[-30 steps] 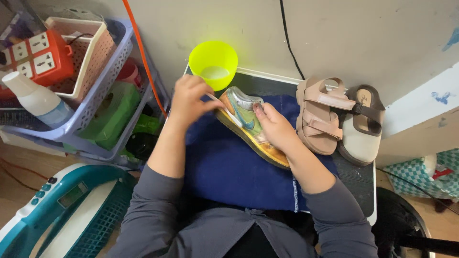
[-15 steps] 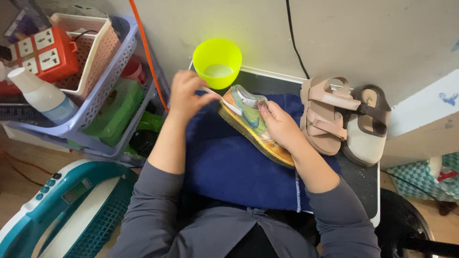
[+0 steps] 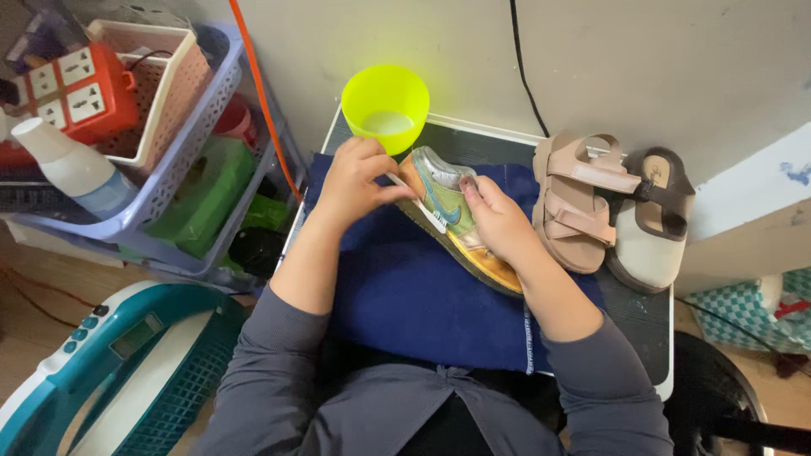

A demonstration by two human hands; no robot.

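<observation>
Scrubbing the sneaker (image 3: 448, 221) with a toothbrush (image 3: 416, 203) pinched in our left hand (image 3: 359, 180), right hand (image 3: 498, 221) fingers clamping it, we risk elbowing the green bowl (image 3: 385, 98) at 12 o'clock.

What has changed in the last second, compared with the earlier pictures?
Very little. The left hand keeps the small brush against the side of the sneaker, moved only slightly along it. The right hand still holds the sneaker on the blue cloth. Green bowl and sandals stayed.

Left hand (image 3: 355, 177) brushes sneaker (image 3: 448, 215), probably; right hand (image 3: 498, 219) steadies it.
</observation>
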